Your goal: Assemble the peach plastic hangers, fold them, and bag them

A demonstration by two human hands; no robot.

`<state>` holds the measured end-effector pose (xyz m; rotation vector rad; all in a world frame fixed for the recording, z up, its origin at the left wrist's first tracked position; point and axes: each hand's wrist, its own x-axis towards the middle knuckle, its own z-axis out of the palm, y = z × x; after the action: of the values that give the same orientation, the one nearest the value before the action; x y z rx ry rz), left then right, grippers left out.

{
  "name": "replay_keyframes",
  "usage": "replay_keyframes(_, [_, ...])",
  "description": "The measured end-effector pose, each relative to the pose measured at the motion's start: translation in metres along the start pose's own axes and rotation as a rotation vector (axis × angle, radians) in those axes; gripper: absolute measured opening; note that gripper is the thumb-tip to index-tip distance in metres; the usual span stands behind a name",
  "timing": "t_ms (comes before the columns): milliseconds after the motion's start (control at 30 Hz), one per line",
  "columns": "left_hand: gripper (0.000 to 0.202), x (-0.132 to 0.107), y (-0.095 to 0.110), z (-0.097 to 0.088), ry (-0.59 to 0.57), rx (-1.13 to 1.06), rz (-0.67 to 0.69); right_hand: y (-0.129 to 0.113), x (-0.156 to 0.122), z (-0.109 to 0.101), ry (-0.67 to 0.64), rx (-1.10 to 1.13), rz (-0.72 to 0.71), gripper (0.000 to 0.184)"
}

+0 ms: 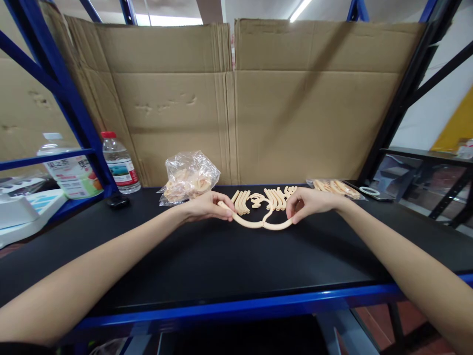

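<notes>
My left hand (210,206) pinches the left end of a cream curved tube assembly (247,223). At the other end, the fingers of my right hand (308,203) close on the same assembly. Its curved lengths meet at a joint near the middle, and a thinner-looking branch bends upward from there. Just behind it lie a left row of cream curved pieces (242,201) and a right row of similar pieces (276,198), with several small curved pieces (256,200) between them. Parts of the right row are hidden by my right hand.
A clear plastic bag of cream parts (190,180) sits back left, and a flatter bag of parts (335,188) back right. A red-capped water bottle (120,165) and a black mouse (118,201) stand left on the black tabletop (236,266). Cardboard (314,113) walls the back.
</notes>
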<state>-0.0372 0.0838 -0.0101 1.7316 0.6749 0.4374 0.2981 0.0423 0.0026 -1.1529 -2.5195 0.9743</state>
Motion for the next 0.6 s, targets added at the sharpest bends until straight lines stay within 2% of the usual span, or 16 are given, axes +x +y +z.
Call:
replay_keyframes(100, [0.018, -0.001, 0.001, -0.001, -0.122, 0.363, 0.058, -0.003, 0.001, 0.004, -0.078, -0.031, -0.008, 0.023])
replay_keyframes(267, [0.008, -0.007, 0.017, 0.014, -0.179, 0.871, 0.255, -0.004, 0.001, 0.011, -0.063, -0.162, 0.008, 0.018])
replay_keyframes(433, [0.004, -0.011, 0.025, 0.022, -0.204, 1.006, 0.304, -0.009, 0.004, 0.005, -0.045, -0.27, 0.014, 0.016])
replay_keyframes(533, [0.005, -0.013, 0.025, 0.022, -0.194, 1.044, 0.279, -0.04, -0.011, 0.007, 0.096, -0.352, -0.075, 0.022])
replay_keyframes(600, [0.006, -0.015, 0.028, 0.024, -0.18, 1.097, 0.263, -0.067, -0.038, 0.024, 0.191, -0.311, -0.2, 0.029])
